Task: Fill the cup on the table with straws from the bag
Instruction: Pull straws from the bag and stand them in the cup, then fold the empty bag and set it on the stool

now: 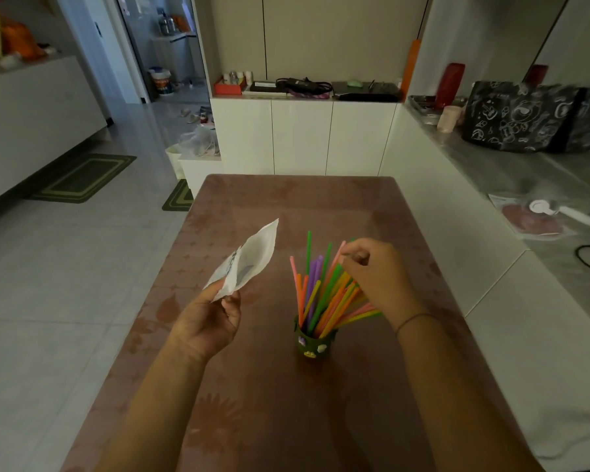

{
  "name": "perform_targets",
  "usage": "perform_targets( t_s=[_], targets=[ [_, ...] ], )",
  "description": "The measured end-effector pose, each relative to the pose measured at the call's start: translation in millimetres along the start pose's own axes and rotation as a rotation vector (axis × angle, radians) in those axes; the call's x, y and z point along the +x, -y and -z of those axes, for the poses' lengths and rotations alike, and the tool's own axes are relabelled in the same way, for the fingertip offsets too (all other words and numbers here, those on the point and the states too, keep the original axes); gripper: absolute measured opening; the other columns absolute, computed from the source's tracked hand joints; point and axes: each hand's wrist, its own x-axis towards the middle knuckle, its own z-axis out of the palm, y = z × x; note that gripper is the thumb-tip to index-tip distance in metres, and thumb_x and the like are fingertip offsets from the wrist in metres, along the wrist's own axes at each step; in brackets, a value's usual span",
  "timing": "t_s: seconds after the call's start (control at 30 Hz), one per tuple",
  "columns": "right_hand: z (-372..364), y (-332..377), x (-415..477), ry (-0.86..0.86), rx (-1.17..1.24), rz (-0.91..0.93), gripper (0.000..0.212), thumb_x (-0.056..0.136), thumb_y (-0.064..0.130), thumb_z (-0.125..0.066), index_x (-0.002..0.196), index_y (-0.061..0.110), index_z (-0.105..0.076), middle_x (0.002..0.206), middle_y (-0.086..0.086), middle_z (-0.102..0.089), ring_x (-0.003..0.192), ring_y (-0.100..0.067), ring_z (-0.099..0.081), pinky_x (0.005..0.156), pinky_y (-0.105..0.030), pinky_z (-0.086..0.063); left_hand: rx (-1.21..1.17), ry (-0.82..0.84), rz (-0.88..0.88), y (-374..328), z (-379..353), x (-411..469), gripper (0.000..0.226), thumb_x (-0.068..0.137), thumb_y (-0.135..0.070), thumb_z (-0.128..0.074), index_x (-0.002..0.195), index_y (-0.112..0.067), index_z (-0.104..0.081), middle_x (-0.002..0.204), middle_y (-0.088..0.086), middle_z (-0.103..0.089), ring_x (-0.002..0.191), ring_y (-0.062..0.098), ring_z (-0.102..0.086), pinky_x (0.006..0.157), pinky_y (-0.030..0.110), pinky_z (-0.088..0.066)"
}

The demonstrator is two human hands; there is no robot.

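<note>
A small dark green cup (313, 345) stands near the middle of the brown table (286, 420). Several coloured straws (315, 291) fan out of it, leaning mostly to the right. My right hand (378, 277) is over the right side of the bunch, its fingertips pinched on the tops of a pink and a green straw. My left hand (206, 323) is left of the cup and holds a flat white plastic bag (249, 258) by its lower corner, raised above the table. The bag looks flat; I cannot tell if anything is inside.
A white counter runs along the right with a black patterned bag (525, 117), a red bottle (449, 84) and a white handled tool (573, 214). White cabinets (304, 137) stand behind the table. Tiled floor with green mats (82, 178) lies to the left.
</note>
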Motion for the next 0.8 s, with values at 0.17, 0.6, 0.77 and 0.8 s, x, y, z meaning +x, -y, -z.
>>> perform_targets(
  t_s=[0.17,0.6,0.77,0.8],
  targets=[
    [-5,3,2,0.027,-0.053,0.006,0.008,0.083,0.009,-0.064,0.081,0.013,-0.07,0.072,0.002,-0.06,0.071,-0.014,-0.057,0.065,-0.021,-0.038,0.014,-0.001,0.003,1,0,-3,0.104,0.007,0.007,-0.092,0.107,-0.006,-0.065,0.083,0.007,-0.071,0.051,0.009,-0.063,0.041,0.014,-0.048],
    [-12,33,-4,0.488,0.459,0.22,0.076,0.077,0.014,-0.073,0.139,0.034,-0.033,0.14,0.013,-0.047,0.134,-0.004,-0.038,0.111,-0.022,-0.029,0.06,0.123,0.185,8,-11,-13,0.098,0.019,0.017,-0.089,0.111,0.001,-0.06,0.09,0.018,-0.066,0.046,0.011,-0.059,0.037,0.012,-0.045],
    [-28,48,3,0.45,0.607,0.151,0.028,0.082,0.005,-0.067,0.1,0.026,-0.063,0.109,0.001,-0.068,0.107,-0.013,-0.062,0.094,-0.029,-0.049,0.122,0.055,0.168,-1,-21,-24,0.101,0.023,0.017,-0.089,0.118,-0.001,-0.06,0.096,0.027,-0.067,0.049,0.015,-0.061,0.039,0.018,-0.049],
    [-30,51,5,0.416,0.644,0.147,0.024,0.083,0.004,-0.066,0.097,0.024,-0.065,0.105,0.0,-0.069,0.103,-0.014,-0.065,0.09,-0.029,-0.051,0.159,0.018,0.161,-4,-23,-27,0.097,0.03,0.009,-0.092,0.12,-0.002,-0.06,0.1,0.024,-0.066,0.054,0.016,-0.062,0.041,0.019,-0.051]
  ],
)
